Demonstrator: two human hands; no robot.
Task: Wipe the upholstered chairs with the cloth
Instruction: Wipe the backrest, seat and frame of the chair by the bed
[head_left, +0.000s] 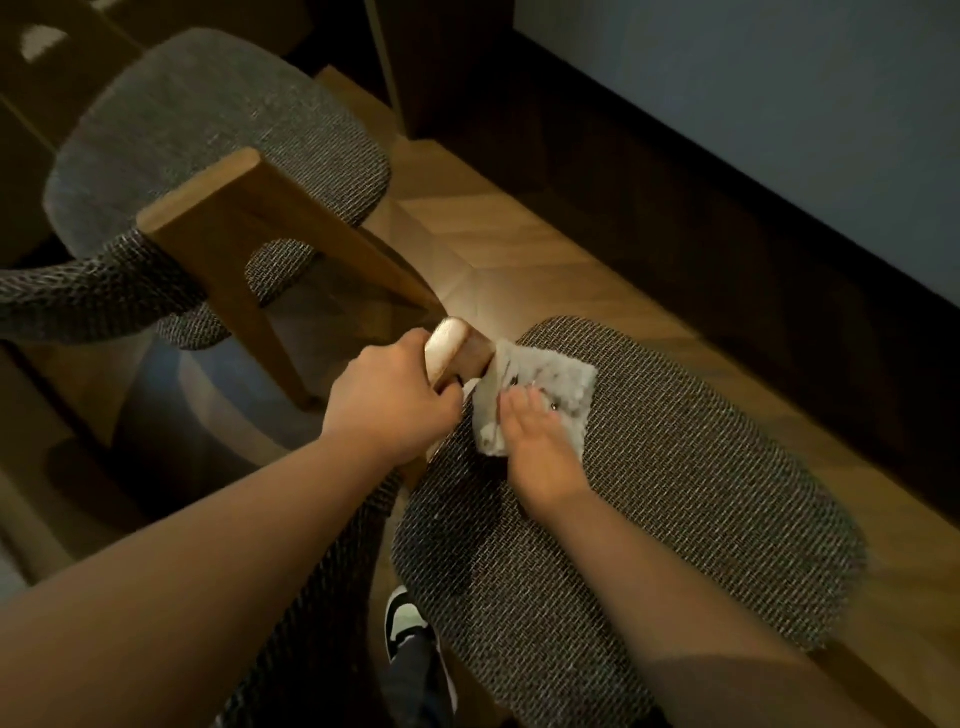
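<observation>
Head | right hand (540, 441) presses cloth (545, 389) on chair seat (649, 519)

Under the right hand (540, 441) part of the cloth (540, 384) is hidden by the palm and fingers, so only its far edge and left corner show, and the right forearm runs out of the bottom edge. The left hand (389, 400) covers most of the wooden post (454, 345) it grips, leaving just the rounded top in sight, and its fingertips are tucked out of view behind the wood. Below and between the hands a shoe (402, 618) shows only in part beside the seat cushion (649, 519), and left of the left hand the second chair (208, 140) is cut by the frame and blurred on its far side.
</observation>
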